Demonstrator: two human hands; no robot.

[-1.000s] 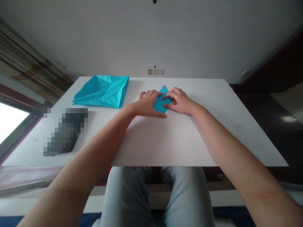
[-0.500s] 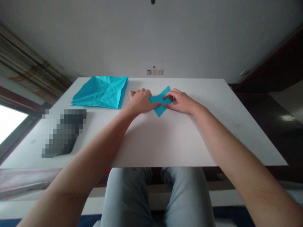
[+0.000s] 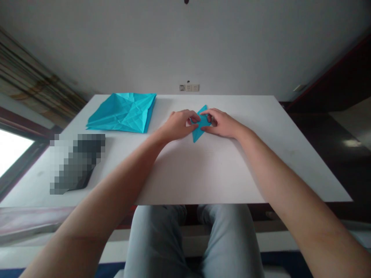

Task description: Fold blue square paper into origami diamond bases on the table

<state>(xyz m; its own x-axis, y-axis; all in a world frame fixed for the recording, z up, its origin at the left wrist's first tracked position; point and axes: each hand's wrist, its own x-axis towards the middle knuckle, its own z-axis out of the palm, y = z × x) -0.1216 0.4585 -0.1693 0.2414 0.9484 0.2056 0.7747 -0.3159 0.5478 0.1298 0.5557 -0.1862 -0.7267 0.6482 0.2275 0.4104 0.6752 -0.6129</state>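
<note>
A small folded piece of blue paper (image 3: 198, 132) lies on the white table between my hands, one point toward the wall and one toward me. My left hand (image 3: 183, 123) grips its left side, with thumb and curled fingers close together on the paper. From the other side my right hand (image 3: 219, 122) holds the paper's right edge between thumb and fingers. The fingers partly cover the paper's left and right corners.
Creased sheets of the same blue paper (image 3: 124, 112) lie at the table's back left. In front of them is a dark, pixelated object (image 3: 84, 162). The white table (image 3: 203, 173) reaches a wall with sockets (image 3: 189, 88).
The paper's left part has been folded inward, so its outline is narrower. My left fingers have curled in toward the paper's middle. My right hand has hardly moved.
</note>
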